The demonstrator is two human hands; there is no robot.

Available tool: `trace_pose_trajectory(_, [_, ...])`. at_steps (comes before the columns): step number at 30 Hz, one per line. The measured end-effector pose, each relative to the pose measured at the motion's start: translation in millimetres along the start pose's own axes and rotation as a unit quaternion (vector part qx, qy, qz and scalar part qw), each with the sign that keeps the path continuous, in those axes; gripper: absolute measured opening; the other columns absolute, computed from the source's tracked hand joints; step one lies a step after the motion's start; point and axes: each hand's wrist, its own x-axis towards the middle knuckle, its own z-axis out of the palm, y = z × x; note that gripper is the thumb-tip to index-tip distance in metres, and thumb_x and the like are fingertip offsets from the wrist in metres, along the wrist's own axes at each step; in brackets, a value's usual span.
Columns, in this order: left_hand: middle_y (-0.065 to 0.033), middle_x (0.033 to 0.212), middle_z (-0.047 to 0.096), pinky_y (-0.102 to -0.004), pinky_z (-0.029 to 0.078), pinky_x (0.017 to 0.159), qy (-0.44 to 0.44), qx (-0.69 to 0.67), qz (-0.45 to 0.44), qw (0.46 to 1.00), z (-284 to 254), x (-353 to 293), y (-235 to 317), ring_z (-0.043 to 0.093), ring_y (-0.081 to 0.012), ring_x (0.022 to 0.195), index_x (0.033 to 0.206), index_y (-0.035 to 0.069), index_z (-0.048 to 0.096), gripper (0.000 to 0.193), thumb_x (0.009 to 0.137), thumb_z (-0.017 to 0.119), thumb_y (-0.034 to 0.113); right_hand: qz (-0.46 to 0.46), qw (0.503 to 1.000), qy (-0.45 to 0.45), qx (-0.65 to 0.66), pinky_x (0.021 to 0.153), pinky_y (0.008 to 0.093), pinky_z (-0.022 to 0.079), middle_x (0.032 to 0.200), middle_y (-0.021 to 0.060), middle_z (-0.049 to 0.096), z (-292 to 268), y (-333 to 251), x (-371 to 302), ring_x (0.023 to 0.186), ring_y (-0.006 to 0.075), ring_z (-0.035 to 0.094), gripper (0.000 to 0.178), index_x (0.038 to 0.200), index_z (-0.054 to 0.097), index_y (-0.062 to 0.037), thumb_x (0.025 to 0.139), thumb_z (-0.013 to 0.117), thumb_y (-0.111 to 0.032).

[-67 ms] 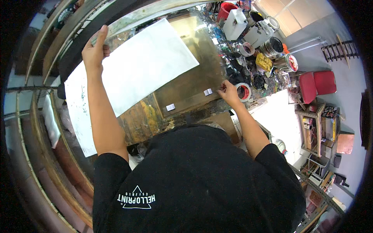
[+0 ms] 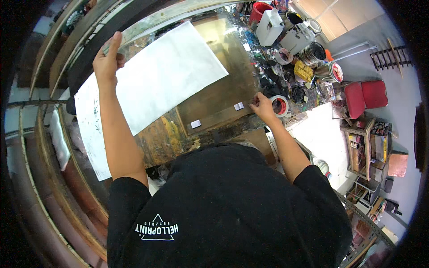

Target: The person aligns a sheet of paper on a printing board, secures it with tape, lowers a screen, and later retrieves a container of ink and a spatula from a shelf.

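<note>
Curled fingers at left, narrow fingers at right, with a white sheet (image 2: pixel 167 73) between.
The left hand (image 2: pixel 106 67) has its thumb raised at the far left; the right hand (image 2: pixel 263 107) is near the brown board's (image 2: pixel 232 87) near right corner. I cannot tell whether either holds something. The sheet lies slanted, partly over the board; a white-and-red roll (image 2: pixel 280 106) is just right.

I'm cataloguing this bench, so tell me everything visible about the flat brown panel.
The brown panel lies flat on the stained table, glossy toward its far end, material unclear. Two small pale tabs sit along its near edge. A white sheet hides its left part; the right hand is by its near right corner, contact unclear.
</note>
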Motion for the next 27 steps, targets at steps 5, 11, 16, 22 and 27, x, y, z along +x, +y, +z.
trace_pose_trajectory(5, [-0.0026, 0.064, 0.061, -0.0248, 0.046, 0.051, -0.003, -0.005, -0.031, 1.000, 6, -7, 2, 0.059, -0.0105, 0.055, 0.106, 0.003, 0.075, 0.061, 0.080, 0.085, 0.057, 0.006, 0.996, -0.014, -0.087, 0.085, 0.0496, 0.053, 0.106, 0.0241, 0.068, 2, 11, 1, 0.100, 0.0434, 0.066, 0.041, 0.111, 0.057, 0.0004, 0.078, 0.080, -0.010])
trace_pose_trajectory(11, [-0.0017, 0.064, 0.060, -0.0238, 0.044, 0.050, -0.001, -0.023, -0.038, 0.999, 6, -13, 3, 0.057, -0.0093, 0.055, 0.113, 0.003, 0.076, 0.059, 0.082, 0.086, 0.053, -0.003, 0.986, -0.002, -0.164, 0.089, 0.0530, 0.052, 0.109, 0.0279, 0.065, 15, 15, 0, 0.104, 0.0482, 0.063, 0.050, 0.118, 0.052, 0.0026, 0.077, 0.079, -0.008])
trace_pose_trajectory(16, [-0.0022, 0.066, 0.062, -0.0222, 0.044, 0.050, -0.012, -0.061, -0.020, 0.998, 9, -15, 0, 0.056, -0.0079, 0.055, 0.115, 0.003, 0.076, 0.060, 0.081, 0.086, 0.051, 0.012, 0.958, -0.017, -0.288, 0.092, 0.0514, 0.050, 0.115, 0.0253, 0.064, 20, 9, 6, 0.108, 0.0447, 0.060, 0.064, 0.130, 0.048, 0.0020, 0.077, 0.081, -0.011])
trace_pose_trajectory(22, [-0.0026, 0.066, 0.063, -0.0216, 0.046, 0.050, -0.016, -0.051, -0.048, 0.997, 6, -24, -4, 0.057, -0.0073, 0.055, 0.125, 0.003, 0.072, 0.064, 0.083, 0.085, 0.050, 0.055, 0.919, 0.001, -0.391, 0.093, 0.0490, 0.048, 0.131, 0.0143, 0.057, 5, -36, 12, 0.115, 0.0355, 0.057, 0.058, 0.137, 0.051, -0.0030, 0.085, 0.072, -0.018])
trace_pose_trajectory(27, [-0.0100, 0.086, 0.070, -0.0230, 0.046, 0.050, -0.070, -0.029, -0.073, 0.994, -5, -67, -32, 0.058, -0.0080, 0.059, 0.140, 0.001, 0.061, 0.079, 0.082, 0.086, 0.048, -0.092, 0.974, 0.143, -0.147, 0.090, 0.0437, 0.049, 0.110, 0.0162, 0.065, -40, -102, 6, 0.102, 0.0346, 0.060, 0.055, 0.126, 0.057, -0.0006, 0.079, 0.080, -0.016])
